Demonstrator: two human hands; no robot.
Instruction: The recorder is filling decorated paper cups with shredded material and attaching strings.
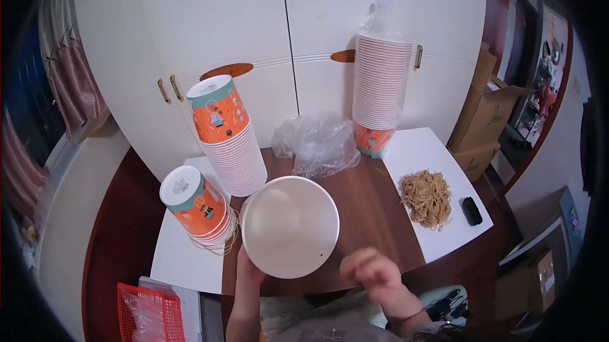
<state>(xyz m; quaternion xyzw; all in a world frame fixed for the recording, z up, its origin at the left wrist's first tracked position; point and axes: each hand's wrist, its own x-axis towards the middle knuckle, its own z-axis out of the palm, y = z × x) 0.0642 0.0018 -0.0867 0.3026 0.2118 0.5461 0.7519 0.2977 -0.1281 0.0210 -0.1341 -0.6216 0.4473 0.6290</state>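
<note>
white paper bowl (290, 226) gripped at its lower rim by left hand (248, 270); blurred right hand (374, 272) just beside, grip unclear.

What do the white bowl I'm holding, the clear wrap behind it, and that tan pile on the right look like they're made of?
The white bowl looks like coated paper: matte, thin rim, like the stacked printed cups nearby, though plastic can't be ruled out. The clear wrap is thin glossy plastic film, crinkled and see-through. The tan pile looks like rubber bands, a tangle of thin loops, but it's too small to be sure.
</note>
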